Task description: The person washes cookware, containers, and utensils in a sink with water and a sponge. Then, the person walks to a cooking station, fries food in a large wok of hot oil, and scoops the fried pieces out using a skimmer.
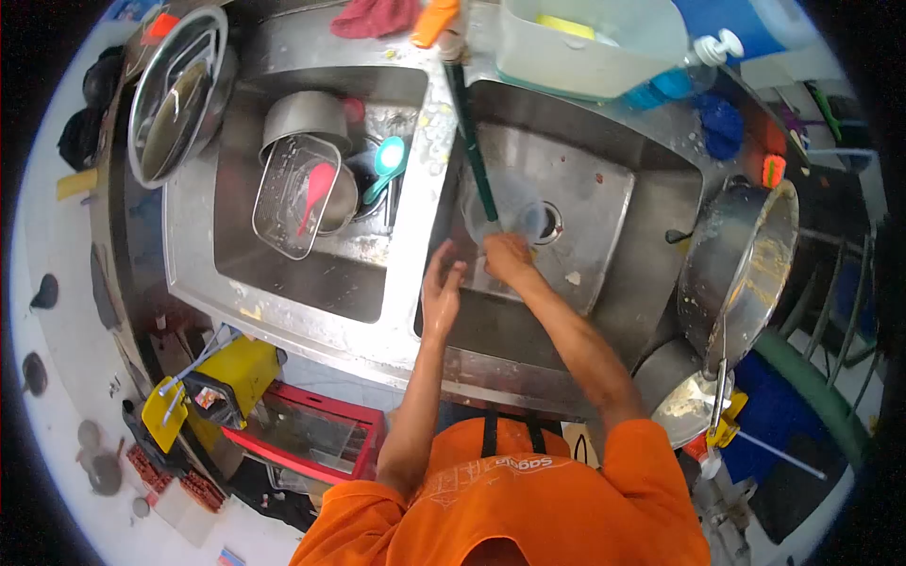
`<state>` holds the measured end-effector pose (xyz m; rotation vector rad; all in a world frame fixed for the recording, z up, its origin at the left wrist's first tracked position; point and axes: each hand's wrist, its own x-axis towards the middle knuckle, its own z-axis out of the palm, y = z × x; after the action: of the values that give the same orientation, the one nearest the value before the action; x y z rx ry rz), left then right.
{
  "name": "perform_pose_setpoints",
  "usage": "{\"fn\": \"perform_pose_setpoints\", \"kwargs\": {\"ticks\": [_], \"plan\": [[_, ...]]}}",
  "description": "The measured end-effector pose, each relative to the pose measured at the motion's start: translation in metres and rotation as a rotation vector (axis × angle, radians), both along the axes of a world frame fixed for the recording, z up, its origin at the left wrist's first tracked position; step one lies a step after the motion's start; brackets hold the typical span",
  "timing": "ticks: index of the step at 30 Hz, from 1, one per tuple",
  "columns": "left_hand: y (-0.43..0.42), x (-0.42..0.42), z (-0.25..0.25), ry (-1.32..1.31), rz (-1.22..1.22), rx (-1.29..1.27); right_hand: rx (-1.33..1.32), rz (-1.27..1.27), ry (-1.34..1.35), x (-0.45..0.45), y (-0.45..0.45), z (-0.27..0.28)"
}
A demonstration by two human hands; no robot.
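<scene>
A round translucent container [483, 200] is in the right sink basin [604, 189], below the end of a dark green hose or tap pipe [477, 156]. My right hand [508, 257] is closed at the container's near edge, below the pipe's end; what its fingers grip is too small to make out. Over the divider between the basins, my left hand [442, 288] is raised with its fingers apart, holding nothing. The left basin [349, 283] holds a metal pot [307, 123], a clear rectangular tray [274, 212], a red spoon [317, 189] and a teal ladle [389, 158].
A large metal bowl [146, 141] leans at the left edge. Behind the right basin stand a white tub [595, 66] and a blue soap bottle [661, 87]. Big dirty pots [703, 274] are at the right. A yellow bin [247, 368] stands below the counter.
</scene>
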<state>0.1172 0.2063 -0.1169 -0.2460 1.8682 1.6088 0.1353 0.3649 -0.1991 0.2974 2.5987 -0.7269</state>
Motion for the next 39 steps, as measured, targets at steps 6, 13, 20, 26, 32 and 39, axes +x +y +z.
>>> {"fn": "perform_pose_setpoints", "kwargs": {"ticks": [6,13,20,26,32,39], "plan": [[-0.009,0.02,0.005,-0.094,-0.01,0.142,-0.089,-0.145,-0.036,-0.018,-0.012,0.0],[-0.027,0.02,0.022,-0.086,-0.091,0.269,-0.009,-0.166,-0.016,-0.008,-0.015,-0.018],[-0.056,0.008,0.048,-0.138,-0.14,0.39,0.091,-0.046,0.054,0.002,-0.01,0.007],[-0.101,-0.034,0.072,-0.192,-0.185,0.478,-0.776,-0.636,0.044,0.041,0.042,0.02],[-0.177,-0.108,0.098,-0.105,-0.08,0.461,-1.28,-1.272,0.015,0.153,0.077,0.044],[-0.25,-0.206,0.037,0.117,-0.028,0.061,-1.151,-1.458,0.668,0.009,-0.055,0.227]]}}
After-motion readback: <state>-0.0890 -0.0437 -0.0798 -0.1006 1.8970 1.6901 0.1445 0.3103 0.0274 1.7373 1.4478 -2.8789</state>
